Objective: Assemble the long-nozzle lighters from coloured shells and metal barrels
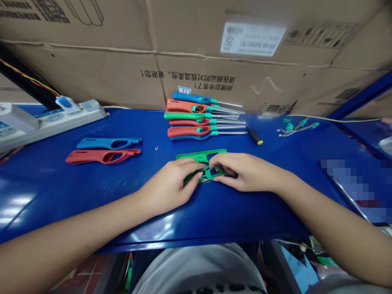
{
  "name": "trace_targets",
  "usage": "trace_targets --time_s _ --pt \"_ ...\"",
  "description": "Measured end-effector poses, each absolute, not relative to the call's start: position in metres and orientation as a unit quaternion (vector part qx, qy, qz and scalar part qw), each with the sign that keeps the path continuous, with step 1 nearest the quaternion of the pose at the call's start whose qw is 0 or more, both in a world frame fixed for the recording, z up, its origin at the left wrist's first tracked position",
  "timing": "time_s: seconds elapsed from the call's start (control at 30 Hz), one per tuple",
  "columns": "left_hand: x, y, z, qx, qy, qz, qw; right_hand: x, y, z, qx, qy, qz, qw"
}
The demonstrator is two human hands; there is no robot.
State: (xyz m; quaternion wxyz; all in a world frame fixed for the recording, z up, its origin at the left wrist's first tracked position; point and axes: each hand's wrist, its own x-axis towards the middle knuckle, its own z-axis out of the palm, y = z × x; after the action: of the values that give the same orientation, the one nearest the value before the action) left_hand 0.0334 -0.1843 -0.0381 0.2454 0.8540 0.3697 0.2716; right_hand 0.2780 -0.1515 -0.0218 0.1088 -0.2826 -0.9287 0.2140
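Near the table's front middle, my left hand (176, 181) and my right hand (241, 171) are closed on a green lighter shell half (190, 178), with teal parts and thin wires between the fingertips. Just behind it lies another green shell half (200, 156), its inner side up. My left hand pinches the left part of the held shell; my right hand grips its right end, and its fingers partly cover it. To the left rest a blue shell (94, 143) and a red shell (88, 157).
Behind the hands, several lighters with metal tubes (186, 132) are stacked beside a dark screwdriver (254, 134). Teal parts with wires (295, 127) lie at the right. A power strip (58, 120) is at the left, a cardboard box (190, 61) behind, and tiny screws (157, 148) near the middle.
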Motion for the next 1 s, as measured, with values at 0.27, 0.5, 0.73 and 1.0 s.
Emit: trace_targets --time_s 0.27,0.5,0.73,1.0 --pt "0.032 -0.182 -0.038 0.847 0.387 0.265 0.250 0.281 -0.151 -0.019 -0.269 -0.928 0.229 0.118" --pt "0.031 -0.181 -0.037 0.849 0.385 0.255 0.257 0.281 -0.150 -0.017 -0.258 -0.932 0.225 0.118" --pt "0.029 -0.184 -0.038 0.904 0.344 0.193 0.163 0.284 -0.148 -0.018 -0.264 -0.933 0.210 0.124" --pt "0.027 -0.185 -0.030 0.920 0.342 0.162 0.100 0.294 -0.143 -0.014 -0.291 -0.930 0.159 0.157"
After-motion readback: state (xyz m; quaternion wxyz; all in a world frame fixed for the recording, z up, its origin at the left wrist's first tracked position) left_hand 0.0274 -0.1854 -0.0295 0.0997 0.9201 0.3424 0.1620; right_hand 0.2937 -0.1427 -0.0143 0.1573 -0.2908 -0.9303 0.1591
